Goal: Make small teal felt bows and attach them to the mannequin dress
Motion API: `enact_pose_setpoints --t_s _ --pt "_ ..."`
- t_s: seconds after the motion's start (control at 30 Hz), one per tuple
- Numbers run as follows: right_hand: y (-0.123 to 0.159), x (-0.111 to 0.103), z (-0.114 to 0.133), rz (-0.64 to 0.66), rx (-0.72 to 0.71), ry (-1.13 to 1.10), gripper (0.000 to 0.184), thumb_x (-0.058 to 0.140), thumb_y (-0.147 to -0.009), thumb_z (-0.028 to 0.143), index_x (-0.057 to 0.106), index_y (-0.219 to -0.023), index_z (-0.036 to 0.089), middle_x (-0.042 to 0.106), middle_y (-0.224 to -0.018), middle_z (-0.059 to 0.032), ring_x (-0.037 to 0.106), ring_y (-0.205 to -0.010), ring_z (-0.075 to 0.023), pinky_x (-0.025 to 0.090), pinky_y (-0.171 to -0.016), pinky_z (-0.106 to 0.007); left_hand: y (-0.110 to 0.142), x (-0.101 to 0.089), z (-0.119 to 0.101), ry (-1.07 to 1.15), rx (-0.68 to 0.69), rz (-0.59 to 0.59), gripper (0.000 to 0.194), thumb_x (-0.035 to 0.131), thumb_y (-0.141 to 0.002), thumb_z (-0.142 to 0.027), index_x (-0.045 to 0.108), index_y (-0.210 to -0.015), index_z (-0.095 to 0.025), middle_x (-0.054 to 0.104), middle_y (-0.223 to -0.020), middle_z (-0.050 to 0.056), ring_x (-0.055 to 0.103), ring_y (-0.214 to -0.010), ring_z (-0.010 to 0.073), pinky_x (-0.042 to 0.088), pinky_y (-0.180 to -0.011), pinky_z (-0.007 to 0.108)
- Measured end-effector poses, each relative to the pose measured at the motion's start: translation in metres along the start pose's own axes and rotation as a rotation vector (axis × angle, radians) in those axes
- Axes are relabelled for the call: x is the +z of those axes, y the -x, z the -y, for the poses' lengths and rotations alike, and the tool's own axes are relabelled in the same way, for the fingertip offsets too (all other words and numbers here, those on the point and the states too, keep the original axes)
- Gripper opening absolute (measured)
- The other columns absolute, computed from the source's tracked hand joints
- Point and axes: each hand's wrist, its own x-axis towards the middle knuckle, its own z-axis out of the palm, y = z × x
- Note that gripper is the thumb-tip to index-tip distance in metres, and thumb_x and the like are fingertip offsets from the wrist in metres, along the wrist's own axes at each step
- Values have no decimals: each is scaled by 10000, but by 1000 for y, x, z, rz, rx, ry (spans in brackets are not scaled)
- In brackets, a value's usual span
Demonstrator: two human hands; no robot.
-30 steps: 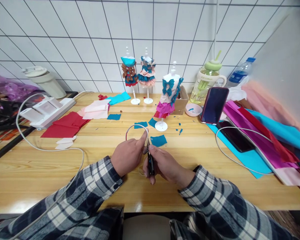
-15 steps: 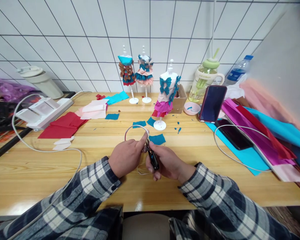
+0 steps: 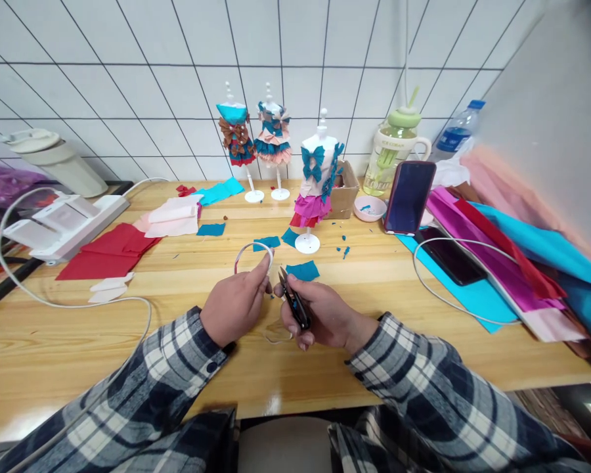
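Note:
My left hand (image 3: 236, 303) is closed, its fingers pinched on a thin white loop with a reddish left side (image 3: 253, 244). Whether this is tape or cord I cannot tell. In my right hand (image 3: 322, 309) is a pair of black thread snips (image 3: 295, 305), blades pointing up and away from me. The snips' tips are close to my left fingertips, with a small gap between. Below the hands a thin pale strand (image 3: 276, 340) hangs or lies over the table. Teal paper pieces (image 3: 303, 270) lie just beyond the hands.
Behind stand several small dress forms, the nearest (image 3: 318, 177) in a pink skirt with teal bows. A propped phone (image 3: 410, 197), a pink bowl (image 3: 370, 209) and coloured paper sheets (image 3: 502, 263) are at right. At left are a power strip (image 3: 73, 230) and red paper (image 3: 111, 251).
My hands have drawn slightly apart, and the snips' blades, formerly against my left fingers, now show free of them. The whole view has shifted a little.

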Motion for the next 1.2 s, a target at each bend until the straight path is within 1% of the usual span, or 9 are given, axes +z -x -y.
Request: enact_pose_setpoints --t_s 0.2,0.3,0.43,0.6,0.7,0.87,1.0,1.1,1.2 --pt "-3 0 -6 28 2 39 303 217 -977 476 389 -969 227 620 -507 24 488 -313 -118 451 -357 -214 0 1 -1 86 25 -15 509 287 -960 -248 248 -1459 -155 708 -832 29 679 -765 176 492 -695 261" --pt "-5 -1 -9 30 -4 42 291 211 -983 453 391 -969 224 630 -516 16 491 -315 -122 452 -349 -221 0 1 -4 116 26 -3 496 286 -964 -267 282 -1444 -143 697 -784 27 674 -725 177 488 -665 259" --pt "-5 0 -9 17 13 53 310 213 -981 463 398 -989 214 622 -513 17 488 -315 -121 457 -355 -223 0 0 -6 150 14 29 517 286 -957 -256 260 -1458 -131 692 -779 32 665 -684 175 478 -628 257" --pt "-4 1 -7 24 -12 40 302 198 -980 461 385 -991 224 609 -496 27 461 -301 -116 446 -348 -216 0 1 -5 191 -24 0 509 289 -970 -288 274 -1463 -161 683 -758 17 669 -698 172 482 -657 251" --pt "-4 0 -8 22 -5 38 307 204 -977 468 385 -1011 222 620 -517 25 482 -311 -117 454 -360 -217 0 2 -4 228 -62 -2 511 281 -974 -306 270 -1468 -173 692 -781 14 673 -717 176 487 -678 260" --pt "-4 -3 -8 -37 -25 -17 298 233 -972 480 387 -988 226 623 -534 27 493 -317 -119 458 -360 -227 -1 2 -2 256 -93 -2 527 293 -970 -317 238 -1478 -188 707 -855 13 673 -773 182 488 -729 277" --pt "-3 0 -8 19 -4 7 289 218 -977 455 394 -991 226 618 -504 19 475 -303 -122 448 -341 -223 -1 2 -1 258 -81 5 522 293 -972 -310 252 -1476 -181 702 -826 11 672 -751 176 488 -721 263" --pt "-3 1 -8 16 15 29 291 200 -980 438 395 -1010 224 608 -481 24 460 -297 -118 445 -336 -216 0 3 -3 259 -55 7 521 295 -973 -308 267 -1473 -160 702 -838 24 672 -758 178 488 -720 263" --pt "-3 1 -8 10 12 45 290 196 -981 440 392 -995 227 610 -484 28 463 -301 -117 447 -336 -218 0 3 -5 283 -26 16 514 283 -976 -301 285 -1465 -144 687 -784 22 666 -721 173 486 -689 258"
